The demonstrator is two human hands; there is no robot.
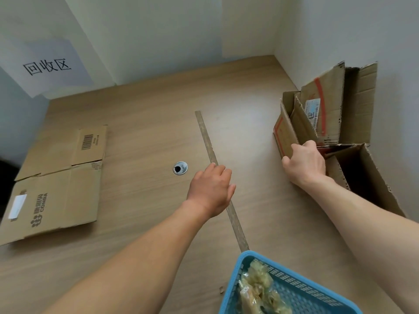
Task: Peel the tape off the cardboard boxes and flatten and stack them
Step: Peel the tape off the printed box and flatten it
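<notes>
A flattened cardboard box (61,184) with a barcode lies on the left of the wooden table (145,137). At the right, several opened boxes stand against the wall. My right hand (305,165) grips the near flap of a small red-striped box (286,134) there. A bigger open box (367,177) stands beside my right wrist. My left hand (212,191) hovers over the table's middle, fingers loosely curled, above a long brown strip (206,137); I cannot tell if it touches the strip.
A blue plastic basket (294,288) holding crumpled peeled tape sits at the near edge. A round metal cable grommet (180,168) is set in the table's middle. White walls close the back and right; a paper sign (47,66) hangs at back left.
</notes>
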